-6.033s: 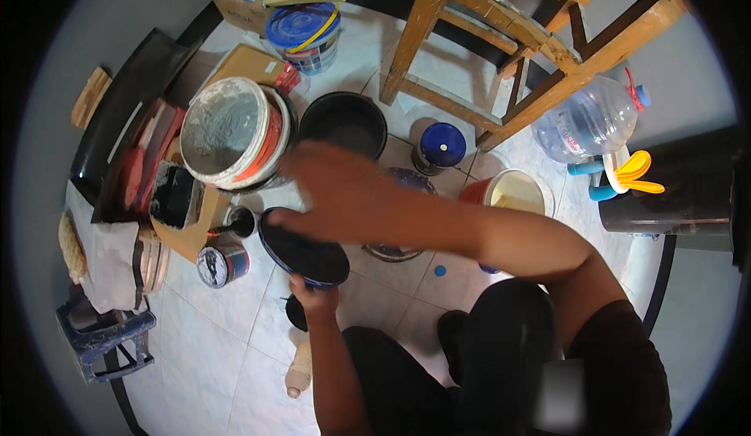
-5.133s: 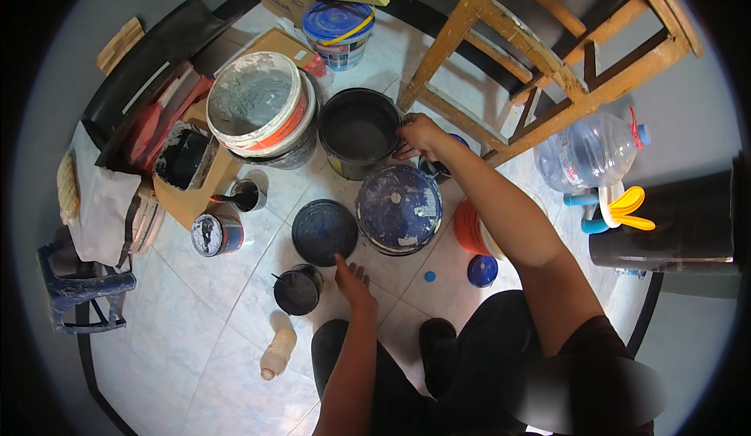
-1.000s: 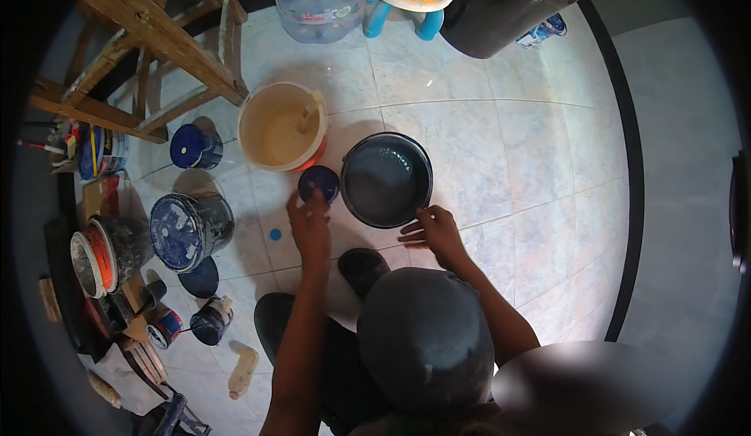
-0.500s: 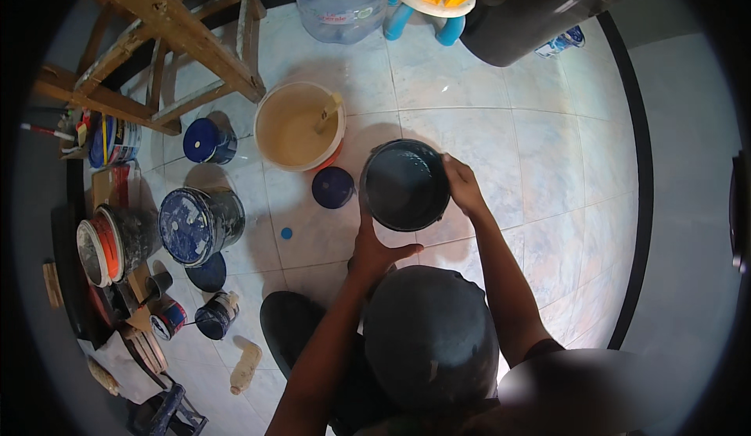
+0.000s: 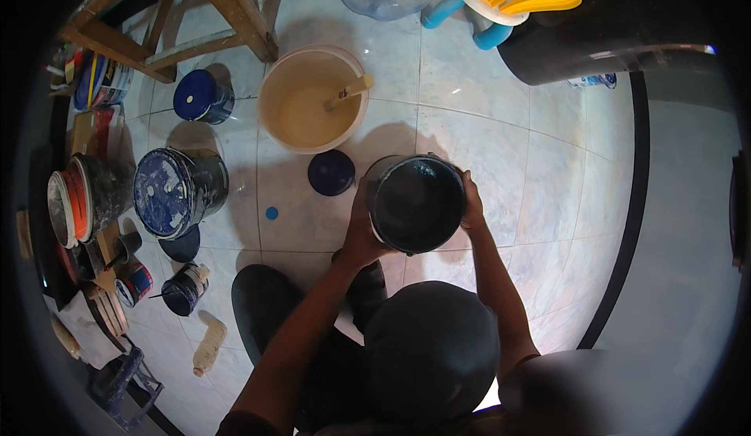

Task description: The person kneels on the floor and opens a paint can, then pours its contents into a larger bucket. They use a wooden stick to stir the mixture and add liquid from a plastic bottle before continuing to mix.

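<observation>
Pale tiled floor, plain grey wall

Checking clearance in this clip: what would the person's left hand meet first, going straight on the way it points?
Probably the round black plastic-looking bucket: the left hand appears to touch its left wall, though exact depth is unclear.

Indoor painting work area: tiled floor, paint-smeared tub, brush in cream bucket, wooden stand.
</observation>
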### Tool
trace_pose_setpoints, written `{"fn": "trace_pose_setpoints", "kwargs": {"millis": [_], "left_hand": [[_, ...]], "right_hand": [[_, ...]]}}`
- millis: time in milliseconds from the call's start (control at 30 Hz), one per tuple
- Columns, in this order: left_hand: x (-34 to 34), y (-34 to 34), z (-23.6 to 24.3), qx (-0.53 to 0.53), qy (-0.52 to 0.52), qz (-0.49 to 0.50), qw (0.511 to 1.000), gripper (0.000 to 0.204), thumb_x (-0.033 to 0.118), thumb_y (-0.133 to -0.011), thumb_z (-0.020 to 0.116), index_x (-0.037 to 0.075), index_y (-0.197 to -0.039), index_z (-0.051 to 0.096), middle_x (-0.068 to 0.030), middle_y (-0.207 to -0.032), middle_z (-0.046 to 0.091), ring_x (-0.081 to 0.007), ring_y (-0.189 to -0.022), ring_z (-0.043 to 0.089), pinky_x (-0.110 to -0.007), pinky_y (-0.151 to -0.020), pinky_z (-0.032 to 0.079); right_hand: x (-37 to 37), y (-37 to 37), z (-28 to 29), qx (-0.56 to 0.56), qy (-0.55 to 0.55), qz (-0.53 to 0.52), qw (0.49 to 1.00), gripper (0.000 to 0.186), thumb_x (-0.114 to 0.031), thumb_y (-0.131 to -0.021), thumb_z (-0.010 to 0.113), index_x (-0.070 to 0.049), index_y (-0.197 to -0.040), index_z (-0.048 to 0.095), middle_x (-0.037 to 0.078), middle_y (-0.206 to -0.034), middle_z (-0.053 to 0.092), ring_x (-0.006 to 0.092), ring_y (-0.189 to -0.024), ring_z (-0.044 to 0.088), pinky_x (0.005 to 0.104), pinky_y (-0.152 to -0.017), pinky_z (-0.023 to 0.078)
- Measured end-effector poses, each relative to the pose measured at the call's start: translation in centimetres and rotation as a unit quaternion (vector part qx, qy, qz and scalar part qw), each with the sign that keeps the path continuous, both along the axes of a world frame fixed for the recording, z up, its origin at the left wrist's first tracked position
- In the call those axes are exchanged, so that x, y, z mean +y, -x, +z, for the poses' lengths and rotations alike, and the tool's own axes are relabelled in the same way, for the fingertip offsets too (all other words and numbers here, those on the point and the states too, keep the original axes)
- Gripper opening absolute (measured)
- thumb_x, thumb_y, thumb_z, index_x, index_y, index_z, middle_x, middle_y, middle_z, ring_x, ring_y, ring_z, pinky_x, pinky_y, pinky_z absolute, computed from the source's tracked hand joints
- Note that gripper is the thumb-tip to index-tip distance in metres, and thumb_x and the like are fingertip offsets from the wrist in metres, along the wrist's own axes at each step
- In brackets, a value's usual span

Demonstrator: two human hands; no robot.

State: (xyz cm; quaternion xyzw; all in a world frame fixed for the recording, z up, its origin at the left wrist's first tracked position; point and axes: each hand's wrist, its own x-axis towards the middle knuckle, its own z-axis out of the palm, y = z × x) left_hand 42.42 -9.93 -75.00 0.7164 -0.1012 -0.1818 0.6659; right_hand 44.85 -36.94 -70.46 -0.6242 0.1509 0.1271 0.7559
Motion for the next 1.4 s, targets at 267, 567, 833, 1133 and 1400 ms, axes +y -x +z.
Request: {"fn": "trace_pose_setpoints", "kwargs": {"millis": [267, 567, 833, 1133, 1400], "left_hand": [[0.1, -2.4, 0.8, -0.067, -0.049, 0.046, 0.995, 0.156, 0.048, -0.046, 0.108, -0.005, -0.164, 0.022, -0.0306, -0.161, 0.041, -0.0453, -0.150, 0.043, -0.049, -0.125, 0.037], [2.1, -4.7, 7.3, -0.088, 0.038, 0.076, 0.992, 0.151, 0.047, -0.047, 0.108, -0.001, -0.165, 0.028, -0.0277, -0.163, 0.042, -0.0448, -0.150, 0.045, -0.052, -0.123, 0.039], [3.3, -7.9, 16.3, -0.157, 0.027, 0.123, 0.980, 0.149, 0.055, -0.048, 0.105, -0.002, -0.164, 0.031, -0.0254, -0.163, 0.042, -0.0443, -0.151, 0.041, -0.052, -0.124, 0.033], [4.6, -7.9, 26.0, -0.202, 0.118, 0.176, 0.956, 0.156, 0.050, -0.039, 0.105, -0.002, -0.163, 0.026, -0.0274, -0.156, 0.037, -0.0458, -0.146, 0.042, -0.054, -0.122, 0.037], [5.9, -8.1, 26.7, -0.150, 0.181, 0.153, 0.960, 0.156, 0.053, -0.044, 0.104, -0.005, -0.163, 0.021, -0.0281, -0.158, 0.040, -0.0439, -0.148, 0.044, -0.050, -0.126, 0.034]], "right_hand": [[0.2, 0.3, -4.7, 0.039, -0.271, -0.094, 0.957, 0.071, -0.053, -0.116, 0.029, 0.001, -0.160, 0.043, 0.018, -0.158, 0.055, 0.0296, -0.146, 0.052, 0.0432, -0.128, 0.034], [1.3, -1.9, 7.2, 0.041, -0.159, -0.105, 0.981, 0.074, -0.057, -0.115, 0.035, 0.002, -0.159, 0.045, 0.017, -0.155, 0.057, 0.0280, -0.141, 0.056, 0.0431, -0.124, 0.040], [0.7, -6.6, 17.5, -0.036, -0.276, -0.036, 0.960, 0.089, -0.072, -0.110, 0.028, 0.001, -0.157, 0.048, 0.015, -0.155, 0.057, 0.0272, -0.143, 0.052, 0.0419, -0.127, 0.033], [6.3, -7.5, 33.1, -0.070, -0.214, 0.016, 0.974, 0.085, -0.075, -0.107, 0.035, -0.006, -0.150, 0.060, 0.013, -0.151, 0.063, 0.0293, -0.140, 0.058, 0.0461, -0.127, 0.035], [9.3, -7.7, 34.6, -0.030, -0.218, -0.006, 0.975, 0.091, -0.079, -0.105, 0.036, -0.003, -0.149, 0.059, 0.013, -0.146, 0.065, 0.0269, -0.135, 0.059, 0.0422, -0.124, 0.037]]}}
